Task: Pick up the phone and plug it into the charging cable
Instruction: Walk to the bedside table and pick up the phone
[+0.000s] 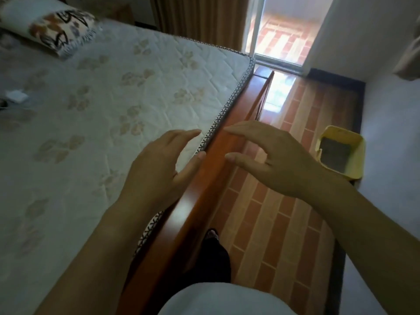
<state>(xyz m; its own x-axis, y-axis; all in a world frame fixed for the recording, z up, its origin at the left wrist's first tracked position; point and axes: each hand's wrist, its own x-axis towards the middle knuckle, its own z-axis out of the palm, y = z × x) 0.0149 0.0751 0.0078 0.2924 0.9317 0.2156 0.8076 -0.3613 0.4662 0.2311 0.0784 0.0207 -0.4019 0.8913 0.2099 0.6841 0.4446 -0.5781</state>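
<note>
Hovering empty and open over the mattress [113, 98] edge, the left hand [156, 162] and right hand [272, 160] should pinch the stiff, slippery phone, not clearly visible, by its long sides.

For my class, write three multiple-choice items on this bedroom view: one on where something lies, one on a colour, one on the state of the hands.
1. Where does the patterned pillow lie?
A. on the floor
B. at the far left end of the mattress
C. in the bin

2. What colour is the bin by the wall?
A. yellow
B. blue
C. black

3. What are the left hand and right hand doing?
A. both grip a phone
B. one holds a cable
C. both are open and empty

Key: 1 B, the pillow rests on the mattress top; 2 A, its rim is pale yellow; 3 C, fingers are spread with nothing in them.
</note>
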